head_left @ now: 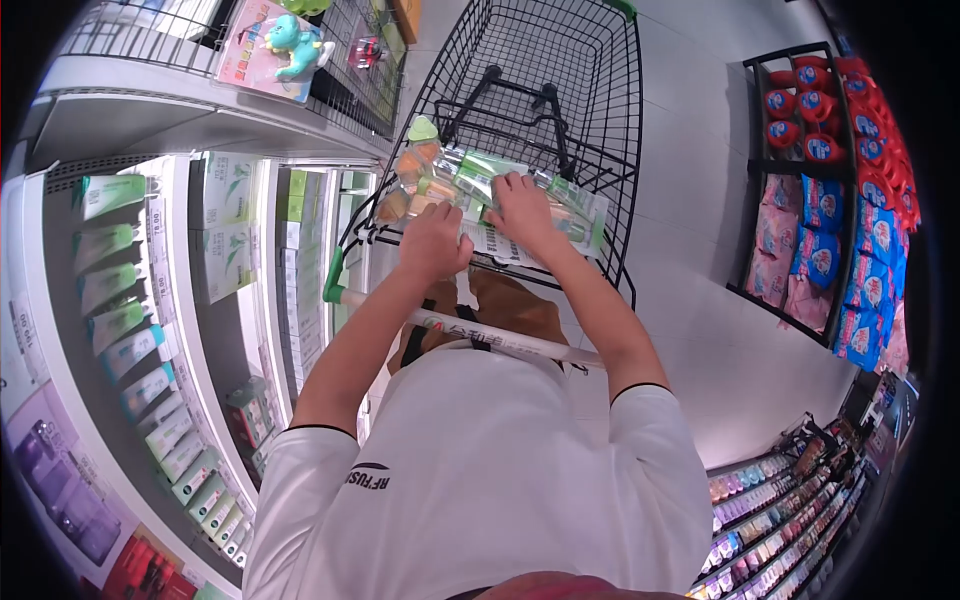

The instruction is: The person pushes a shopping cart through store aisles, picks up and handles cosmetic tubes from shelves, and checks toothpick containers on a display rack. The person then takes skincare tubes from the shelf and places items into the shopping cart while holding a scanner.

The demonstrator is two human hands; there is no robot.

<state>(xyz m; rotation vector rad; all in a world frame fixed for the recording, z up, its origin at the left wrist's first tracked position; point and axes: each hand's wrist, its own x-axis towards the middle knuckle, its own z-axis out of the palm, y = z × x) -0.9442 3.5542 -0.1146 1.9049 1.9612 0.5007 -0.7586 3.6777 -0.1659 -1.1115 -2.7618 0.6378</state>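
Note:
A black wire shopping cart (600,110) stands in front of me. Several packaged goods lie in its near end, close to the handle (520,345). My left hand (435,242) has its fingers curled down among clear packs with orange-brown contents (415,165); what they close on is hidden. Beside it, my right hand (523,210) grips the edge of a green-and-white package (485,170), fingertips over its top. A pale green cap-like top (422,129) pokes up at the left of the pile. More green-edged packs (590,215) lie to the right of my right hand.
Lit shelves of green and white tubes (110,235) and boxes (228,180) run along my left. A turquoise dinosaur toy (290,45) hangs above them. On the right, a black rack (750,170) holds red bottles (815,105) and blue bags (822,205). Grey floor tiles (690,240) lie between.

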